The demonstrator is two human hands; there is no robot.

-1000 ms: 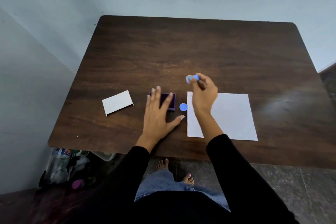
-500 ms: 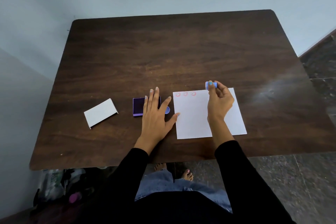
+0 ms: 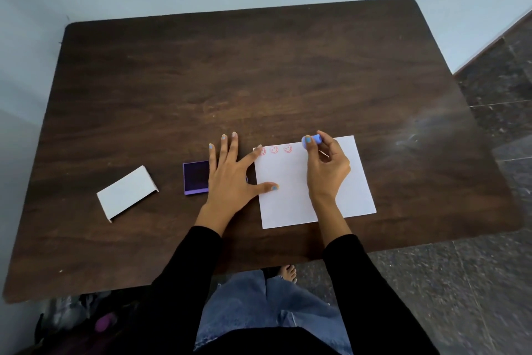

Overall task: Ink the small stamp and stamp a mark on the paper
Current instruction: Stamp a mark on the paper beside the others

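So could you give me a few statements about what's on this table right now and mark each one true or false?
1. The right hand pinches the small blue stamp near the far edge of the paper. True.
2. The paper has no marks on it yet. False: three red smiley marks sit in a row along its far edge.
3. The left hand lies flat and open, its thumb resting on the paper. True.
4. The purple ink pad lies to the right of the paper. False: it lies to the left, partly under the left hand.
5. The white lid covers the ink pad. False: it lies apart, further left on the table.
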